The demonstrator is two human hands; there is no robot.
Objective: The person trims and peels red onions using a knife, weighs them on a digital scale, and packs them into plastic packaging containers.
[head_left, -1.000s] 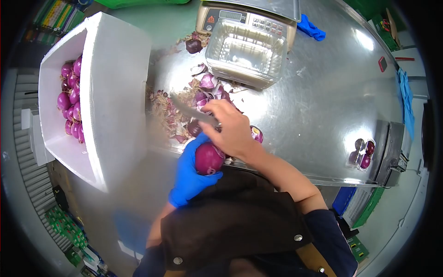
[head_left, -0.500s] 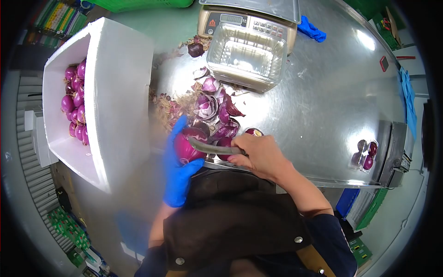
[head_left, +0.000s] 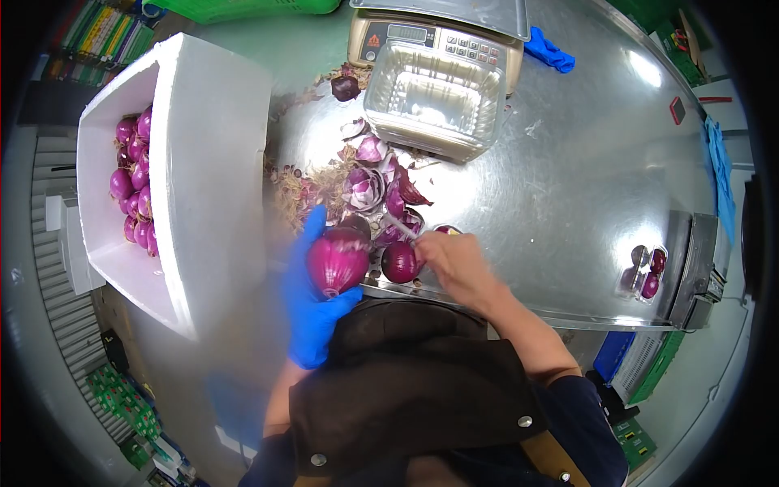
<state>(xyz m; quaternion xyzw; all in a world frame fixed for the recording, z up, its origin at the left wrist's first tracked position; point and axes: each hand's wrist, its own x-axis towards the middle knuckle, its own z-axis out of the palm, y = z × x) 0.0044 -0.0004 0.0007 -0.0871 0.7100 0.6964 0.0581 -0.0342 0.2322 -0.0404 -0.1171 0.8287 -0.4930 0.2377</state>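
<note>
My left hand (head_left: pixel 312 304), in a blue glove, is wrapped round a large red onion (head_left: pixel 337 261) near the table's front edge. My bare right hand (head_left: pixel 458 264) is closed on a knife (head_left: pixel 401 227), whose blade points up and left over the onion skins. Just left of my right fingers lies another red onion (head_left: pixel 401 262). Loose purple peels (head_left: pixel 363 188) and dry root scraps (head_left: pixel 312 195) are spread beyond both hands.
A white foam box (head_left: pixel 219 162) with several red onions (head_left: pixel 139 183) stands at the left. Clear plastic trays (head_left: pixel 434 101) rest against a scale (head_left: pixel 406 32) at the back. A small pack of onions (head_left: pixel 652 272) lies far right.
Over the last second my left hand has shifted left with its onion. The knife has come away from it to the right, its blade now angled up, and my right hand has moved right.
</note>
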